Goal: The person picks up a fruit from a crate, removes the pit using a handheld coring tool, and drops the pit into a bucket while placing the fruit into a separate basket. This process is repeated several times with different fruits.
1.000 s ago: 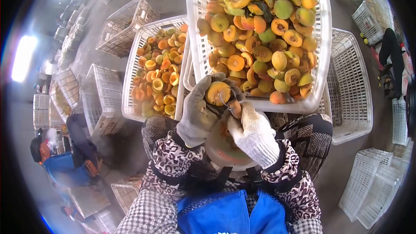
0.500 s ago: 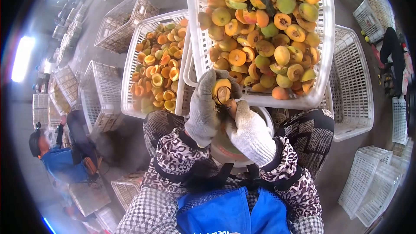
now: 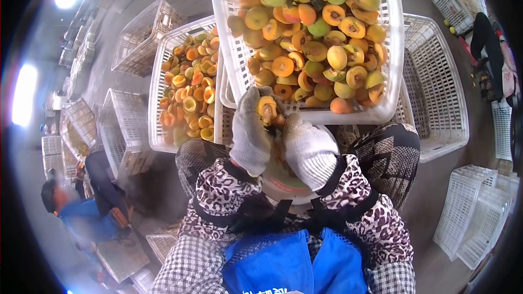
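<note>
Turned at the wrist since half a second ago, the right hand in a white knitted glove [image 3: 309,149] now has its fingers curled in around a short brown tool handle [image 3: 279,121], mostly hidden by the glove. Beside it, the left hand in a greyish knitted glove [image 3: 250,130] cups an orange-fleshed fruit half [image 3: 267,108], cut face up, at the near edge of a large white plastic crate [image 3: 348,116] heaped with yellow-green fruit. Below both hands sits a round white bucket [image 3: 283,193]; hollowed orange halves fill a second white slatted crate [image 3: 154,103] to the left.
</note>
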The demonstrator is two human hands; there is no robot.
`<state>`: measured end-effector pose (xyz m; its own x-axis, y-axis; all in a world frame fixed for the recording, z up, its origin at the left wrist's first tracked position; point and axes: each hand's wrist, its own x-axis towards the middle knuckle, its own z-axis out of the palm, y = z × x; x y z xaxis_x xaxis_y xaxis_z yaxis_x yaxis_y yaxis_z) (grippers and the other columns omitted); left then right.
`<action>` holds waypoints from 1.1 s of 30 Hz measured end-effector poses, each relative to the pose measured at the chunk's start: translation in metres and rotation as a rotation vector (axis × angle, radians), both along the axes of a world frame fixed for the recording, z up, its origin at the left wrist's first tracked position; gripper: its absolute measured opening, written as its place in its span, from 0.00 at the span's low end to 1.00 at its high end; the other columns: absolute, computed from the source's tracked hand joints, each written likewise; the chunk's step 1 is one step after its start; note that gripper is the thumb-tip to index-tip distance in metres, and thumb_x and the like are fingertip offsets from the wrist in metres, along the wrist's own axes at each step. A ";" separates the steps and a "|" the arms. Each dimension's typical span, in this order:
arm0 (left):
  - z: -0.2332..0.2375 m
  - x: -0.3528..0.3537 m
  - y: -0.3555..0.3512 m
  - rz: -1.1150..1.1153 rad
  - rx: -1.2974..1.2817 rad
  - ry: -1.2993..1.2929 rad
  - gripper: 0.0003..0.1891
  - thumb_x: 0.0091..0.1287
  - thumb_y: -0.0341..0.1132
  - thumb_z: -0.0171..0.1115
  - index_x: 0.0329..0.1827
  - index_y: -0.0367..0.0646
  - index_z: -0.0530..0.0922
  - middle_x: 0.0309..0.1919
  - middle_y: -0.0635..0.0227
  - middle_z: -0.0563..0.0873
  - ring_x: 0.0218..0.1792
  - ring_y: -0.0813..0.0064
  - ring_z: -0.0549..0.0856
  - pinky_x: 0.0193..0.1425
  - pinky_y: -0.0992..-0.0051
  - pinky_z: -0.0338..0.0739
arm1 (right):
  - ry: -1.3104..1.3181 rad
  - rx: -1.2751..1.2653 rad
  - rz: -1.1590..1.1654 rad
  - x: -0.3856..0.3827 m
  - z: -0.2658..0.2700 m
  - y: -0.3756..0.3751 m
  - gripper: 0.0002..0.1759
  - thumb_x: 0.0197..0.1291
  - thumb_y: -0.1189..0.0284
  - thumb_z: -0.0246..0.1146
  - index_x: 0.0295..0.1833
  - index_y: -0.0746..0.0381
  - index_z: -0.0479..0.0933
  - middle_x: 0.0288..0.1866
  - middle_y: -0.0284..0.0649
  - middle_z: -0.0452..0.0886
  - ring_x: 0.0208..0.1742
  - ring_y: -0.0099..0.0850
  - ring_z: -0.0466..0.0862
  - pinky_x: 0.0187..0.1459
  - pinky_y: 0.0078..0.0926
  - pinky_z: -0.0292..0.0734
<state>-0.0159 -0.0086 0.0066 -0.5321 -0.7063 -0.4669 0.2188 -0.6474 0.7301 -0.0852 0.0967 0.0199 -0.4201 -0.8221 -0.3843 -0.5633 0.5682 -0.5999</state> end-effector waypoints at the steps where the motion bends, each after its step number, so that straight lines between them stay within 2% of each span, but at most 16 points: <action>1: 0.005 0.001 -0.003 -0.107 -0.065 -0.066 0.18 0.73 0.48 0.51 0.48 0.41 0.74 0.33 0.65 0.81 0.30 0.72 0.81 0.35 0.76 0.77 | 0.000 0.002 -0.006 -0.001 -0.003 0.005 0.14 0.61 0.68 0.56 0.47 0.67 0.71 0.31 0.54 0.82 0.38 0.49 0.84 0.40 0.41 0.79; 4: 0.023 0.009 -0.016 -0.419 -0.261 -0.261 0.23 0.73 0.53 0.50 0.51 0.38 0.74 0.35 0.67 0.81 0.30 0.76 0.80 0.37 0.78 0.75 | 0.076 -0.173 0.042 0.005 -0.021 0.009 0.14 0.62 0.66 0.56 0.46 0.66 0.70 0.31 0.54 0.82 0.38 0.48 0.85 0.38 0.41 0.80; 5: 0.015 0.014 -0.018 -0.516 -0.482 -0.219 0.25 0.73 0.54 0.49 0.52 0.38 0.74 0.36 0.67 0.81 0.31 0.77 0.80 0.38 0.78 0.75 | 0.103 -0.203 0.053 0.009 -0.025 0.009 0.14 0.61 0.66 0.57 0.46 0.66 0.69 0.31 0.54 0.83 0.37 0.47 0.85 0.37 0.41 0.80; 7: 0.003 0.023 -0.023 -0.612 -0.939 -0.111 0.28 0.74 0.56 0.46 0.54 0.37 0.74 0.37 0.67 0.81 0.31 0.79 0.79 0.40 0.79 0.75 | -0.148 -0.175 -0.118 0.017 -0.012 0.006 0.14 0.60 0.67 0.59 0.45 0.66 0.69 0.29 0.50 0.83 0.31 0.46 0.85 0.31 0.39 0.79; 9: -0.012 0.010 -0.010 -0.303 -0.932 0.022 0.22 0.74 0.51 0.51 0.50 0.37 0.76 0.37 0.64 0.82 0.34 0.75 0.81 0.42 0.77 0.76 | 0.121 -0.231 0.060 0.020 -0.033 0.014 0.13 0.60 0.68 0.59 0.45 0.66 0.71 0.26 0.50 0.81 0.25 0.44 0.83 0.26 0.35 0.77; 10: -0.021 -0.002 -0.001 -0.116 -1.019 0.096 0.19 0.73 0.47 0.53 0.47 0.37 0.78 0.37 0.62 0.83 0.36 0.73 0.83 0.43 0.75 0.78 | -0.306 -0.259 -0.117 0.016 -0.021 0.014 0.14 0.60 0.68 0.59 0.45 0.67 0.72 0.26 0.52 0.80 0.25 0.45 0.83 0.26 0.36 0.77; 12: -0.016 -0.003 -0.007 -0.118 -0.906 0.136 0.17 0.73 0.45 0.55 0.43 0.37 0.78 0.37 0.60 0.84 0.36 0.70 0.84 0.42 0.73 0.78 | -0.961 -0.226 -0.319 0.009 0.000 0.012 0.15 0.60 0.65 0.58 0.45 0.66 0.74 0.30 0.57 0.80 0.31 0.51 0.84 0.33 0.42 0.79; 13: -0.011 -0.003 -0.007 -0.117 -0.790 0.177 0.15 0.72 0.43 0.56 0.39 0.37 0.79 0.36 0.58 0.84 0.35 0.67 0.85 0.42 0.71 0.79 | -0.969 -0.223 -0.315 0.011 0.002 0.013 0.15 0.60 0.65 0.58 0.45 0.66 0.74 0.30 0.57 0.80 0.31 0.51 0.84 0.33 0.42 0.79; 15: 0.009 -0.004 -0.006 -0.119 -0.646 0.098 0.18 0.72 0.45 0.55 0.33 0.36 0.78 0.30 0.56 0.84 0.28 0.67 0.85 0.36 0.71 0.80 | -0.481 -0.202 -0.233 0.014 0.005 0.013 0.16 0.61 0.64 0.57 0.47 0.64 0.74 0.33 0.56 0.82 0.35 0.52 0.84 0.39 0.44 0.79; 17: 0.025 -0.005 -0.003 -0.205 -0.214 -0.269 0.21 0.73 0.47 0.54 0.31 0.36 0.77 0.22 0.57 0.81 0.21 0.67 0.82 0.30 0.71 0.79 | -0.478 -0.068 -0.211 0.010 0.013 0.010 0.16 0.61 0.63 0.56 0.47 0.63 0.74 0.35 0.56 0.82 0.37 0.54 0.84 0.42 0.44 0.78; 20: 0.020 -0.006 -0.006 -0.233 -0.296 -0.212 0.22 0.73 0.48 0.53 0.30 0.36 0.76 0.19 0.60 0.79 0.18 0.69 0.80 0.23 0.73 0.77 | -0.582 -0.245 -0.187 0.012 -0.012 0.013 0.17 0.61 0.62 0.56 0.48 0.63 0.73 0.34 0.56 0.82 0.37 0.55 0.83 0.42 0.45 0.78; 25: 0.009 -0.010 -0.012 -0.294 -0.198 -0.345 0.20 0.71 0.47 0.57 0.31 0.37 0.76 0.19 0.63 0.79 0.15 0.72 0.79 0.19 0.75 0.74 | -0.394 0.018 -0.186 0.018 -0.003 0.006 0.18 0.60 0.62 0.57 0.45 0.66 0.74 0.35 0.57 0.81 0.38 0.51 0.84 0.42 0.39 0.79; 28: 0.004 -0.007 -0.010 -0.289 -0.236 -0.412 0.18 0.70 0.45 0.60 0.31 0.37 0.76 0.19 0.65 0.79 0.15 0.74 0.79 0.19 0.76 0.74 | -0.856 -0.178 -0.213 0.013 -0.021 0.012 0.18 0.60 0.62 0.56 0.47 0.65 0.75 0.37 0.57 0.82 0.40 0.52 0.84 0.42 0.40 0.79; 29: 0.002 -0.007 -0.010 -0.264 -0.247 -0.420 0.18 0.70 0.45 0.60 0.31 0.37 0.76 0.19 0.65 0.79 0.15 0.74 0.79 0.18 0.76 0.74 | -0.858 -0.179 -0.214 0.015 -0.025 0.012 0.18 0.60 0.62 0.56 0.47 0.65 0.75 0.37 0.57 0.82 0.40 0.52 0.84 0.42 0.40 0.79; 32: 0.005 -0.008 -0.004 -0.197 -0.242 -0.436 0.17 0.70 0.45 0.60 0.32 0.37 0.76 0.19 0.66 0.78 0.15 0.75 0.78 0.18 0.77 0.74 | -0.350 -0.065 -0.171 0.025 -0.012 0.005 0.20 0.60 0.62 0.57 0.50 0.66 0.74 0.35 0.53 0.82 0.36 0.45 0.85 0.41 0.38 0.79; 33: 0.006 -0.009 -0.003 -0.154 -0.229 -0.448 0.17 0.70 0.45 0.60 0.32 0.38 0.76 0.19 0.67 0.78 0.15 0.75 0.78 0.18 0.77 0.74 | -0.346 -0.069 -0.172 0.023 -0.013 0.005 0.20 0.60 0.62 0.57 0.50 0.66 0.74 0.35 0.53 0.82 0.36 0.45 0.85 0.41 0.38 0.79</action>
<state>-0.0250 -0.0116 0.0129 -0.4209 -0.7466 -0.5152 -0.2325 -0.4601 0.8569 -0.0627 0.1015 0.0069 -0.4089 -0.7802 -0.4734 -0.2209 0.5880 -0.7781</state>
